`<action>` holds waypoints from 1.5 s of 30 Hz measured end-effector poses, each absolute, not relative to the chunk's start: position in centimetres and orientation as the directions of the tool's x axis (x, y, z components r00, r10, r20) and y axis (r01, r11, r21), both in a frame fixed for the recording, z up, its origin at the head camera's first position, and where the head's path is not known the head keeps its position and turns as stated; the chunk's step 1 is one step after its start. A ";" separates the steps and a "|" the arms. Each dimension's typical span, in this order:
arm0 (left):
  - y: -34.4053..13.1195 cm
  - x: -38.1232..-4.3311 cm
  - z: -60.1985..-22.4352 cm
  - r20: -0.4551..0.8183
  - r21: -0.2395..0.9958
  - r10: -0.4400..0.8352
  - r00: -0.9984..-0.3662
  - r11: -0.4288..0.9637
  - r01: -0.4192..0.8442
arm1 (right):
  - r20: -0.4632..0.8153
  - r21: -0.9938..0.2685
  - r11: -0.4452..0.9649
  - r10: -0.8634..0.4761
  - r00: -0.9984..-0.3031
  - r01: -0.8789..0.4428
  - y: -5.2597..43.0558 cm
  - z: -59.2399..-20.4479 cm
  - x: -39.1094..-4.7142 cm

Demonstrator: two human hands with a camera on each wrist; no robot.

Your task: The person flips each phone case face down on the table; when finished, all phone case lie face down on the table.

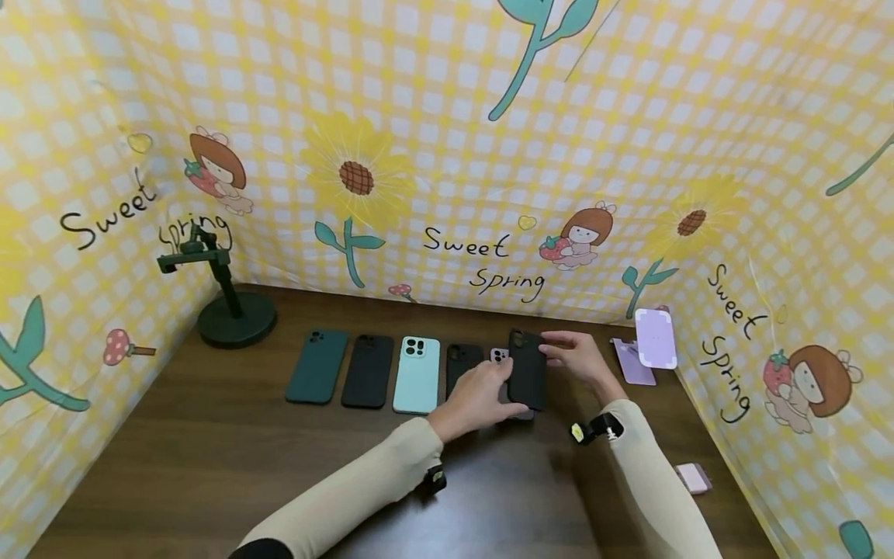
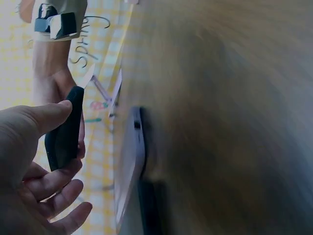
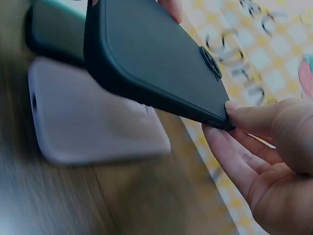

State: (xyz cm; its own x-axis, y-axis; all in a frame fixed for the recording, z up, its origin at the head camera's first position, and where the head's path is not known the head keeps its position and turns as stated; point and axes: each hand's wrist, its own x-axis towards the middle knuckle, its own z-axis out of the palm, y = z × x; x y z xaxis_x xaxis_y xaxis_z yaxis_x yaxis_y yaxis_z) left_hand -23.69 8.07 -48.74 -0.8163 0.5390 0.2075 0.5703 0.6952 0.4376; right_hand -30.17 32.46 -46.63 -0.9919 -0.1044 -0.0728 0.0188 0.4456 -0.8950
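Note:
A black phone case point(image 1: 527, 380) is held up between both hands, over the right end of a row of cases. My left hand point(image 1: 482, 392) grips its left edge, thumb on one side and fingers on the other in the left wrist view. At the upper right edge, close to the camera cutout, my right hand point(image 1: 578, 357) pinches it between thumb and fingers. Below it on the table lies a pale lilac phone case point(image 3: 98, 117), partly hidden in the head view. A dark phone case point(image 1: 464, 361) beside that is partly covered by the left hand.
Farther left lie a mint phone case point(image 1: 417, 380), another black case point(image 1: 367, 373) and a teal case point(image 1: 317, 369). A dark green stand point(image 1: 237, 317) is at the back left. At right are a lilac stand point(image 1: 656, 339) and a small pale pink item point(image 1: 693, 478). Patterned cloth walls surround the table.

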 end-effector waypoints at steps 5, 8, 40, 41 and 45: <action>10.8 -24.4 -49.1 0.209 0.417 0.541 -0.815 0.705 0.574 | -0.096 -0.880 0.472 -0.073 -0.993 0.051 34.6 -47.2 -30.3; 12.3 -24.4 -49.3 0.196 0.373 0.544 -0.816 0.729 0.575 | -0.114 -0.867 0.492 -0.053 -0.992 0.073 35.8 -47.6 -30.3; 18.1 -24.7 -51.3 0.070 -0.018 0.575 -0.815 0.818 0.576 | -0.171 -0.805 0.582 -0.046 -0.984 0.112 38.3 -50.5 -30.9; 18.1 -24.8 -51.4 0.071 -0.015 0.580 -0.812 0.814 0.580 | -0.170 -0.802 0.588 -0.048 -0.984 0.109 38.2 -50.5 -30.9; 17.8 -24.9 -51.5 0.070 -0.008 0.589 -0.805 0.808 0.590 | -0.163 -0.776 0.625 -0.064 -0.985 0.088 38.3 -50.7 -30.9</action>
